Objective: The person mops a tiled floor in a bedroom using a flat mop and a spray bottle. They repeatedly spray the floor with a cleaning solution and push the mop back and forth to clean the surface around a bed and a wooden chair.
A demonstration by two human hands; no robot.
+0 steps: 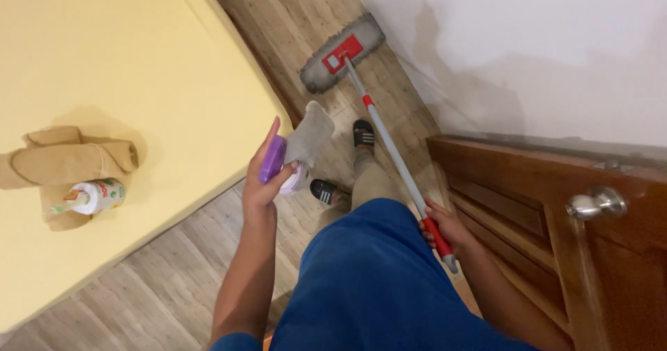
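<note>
My left hand (267,177) is raised in front of me, closed around a purple and white bottle (275,162) together with a grey cloth (310,134) that sticks up from it. My right hand (445,229) grips the red end of a long mop handle (389,146), low beside my hip. The handle slants away to a flat grey mop head (344,52) with a red bracket, lying on the wooden floor (167,281) by the white wall (528,45). My feet in dark sandals (363,133) stand just behind the mop head.
A yellow mattress (153,59) fills the left side; on it lie folded tan cloths (69,160) and a small white bottle (97,196). A brown wooden door (570,254) with a metal knob (596,203) stands at my right.
</note>
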